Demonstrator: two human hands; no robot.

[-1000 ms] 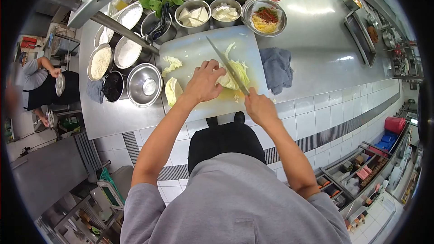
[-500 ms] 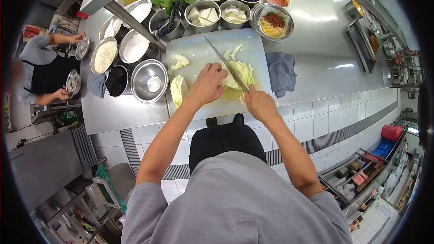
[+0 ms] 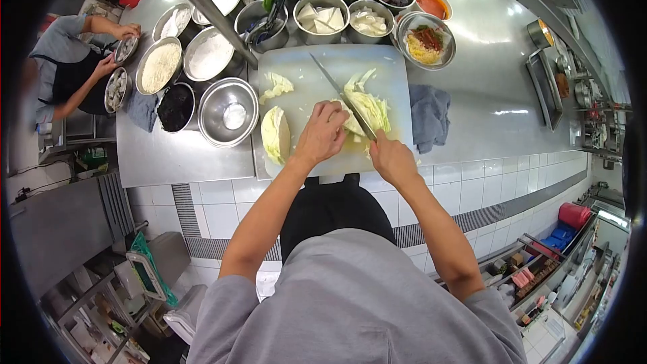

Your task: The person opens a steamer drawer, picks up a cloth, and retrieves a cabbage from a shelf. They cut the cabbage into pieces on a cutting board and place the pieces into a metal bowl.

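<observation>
My right hand (image 3: 392, 160) is wrapped around the handle of a long kitchen knife (image 3: 331, 81), its blade slanting away to the upper left over the white cutting board (image 3: 296, 66). Curled fingers of my left hand (image 3: 322, 129) press on a piece of cabbage on the blade's left side; the hand mostly hides that piece. Sliced cabbage (image 3: 373, 109) lies in a pile on the blade's right. At the board's left side rest a cabbage wedge (image 3: 275, 137) and, farther back, some loose cabbage strips (image 3: 277, 85).
Left of the board stands a steel bowl (image 3: 248, 102), near bowls of white powder (image 3: 210, 56) and a dark food (image 3: 176, 108). Several filled containers line the back. A grey cloth (image 3: 430, 118) lies right of the board. Another person (image 3: 71, 61) handles bowls at the far left.
The view has shifted slightly. My left hand stays at the cabbage and my right keeps the knife there. At the left, the other person's hands have come closer together at the bowls.
</observation>
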